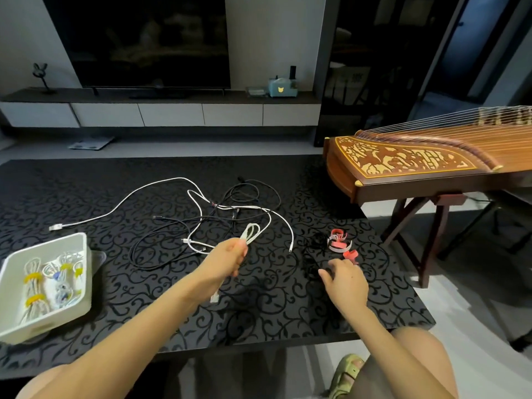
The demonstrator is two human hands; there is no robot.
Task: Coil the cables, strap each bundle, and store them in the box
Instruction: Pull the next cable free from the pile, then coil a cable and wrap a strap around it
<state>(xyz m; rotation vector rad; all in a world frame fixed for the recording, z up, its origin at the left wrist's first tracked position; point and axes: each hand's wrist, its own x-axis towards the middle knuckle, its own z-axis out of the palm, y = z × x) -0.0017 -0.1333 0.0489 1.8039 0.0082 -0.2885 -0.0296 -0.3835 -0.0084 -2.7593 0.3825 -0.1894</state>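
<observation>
White plastic box point(87, 283) holds strapped bundles point(34, 279) | our left hand point(227, 260) grasps looped white cable point(250, 233), right hand point(347, 280) released | tangled cables point(218, 207) beyond hands uncoiled

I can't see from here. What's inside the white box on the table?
The white box holds coiled white cable bundles wrapped with yellow straps, plus one with a blue strap. Its near wall and the top bundles hide whatever lies underneath.

Left hand point(229, 262) grips a folded white cable point(251, 232); right hand point(347, 282) rests by the red straps point(339, 241), maybe touching one. Box point(88, 277) holds strapped bundles point(34, 286).
</observation>
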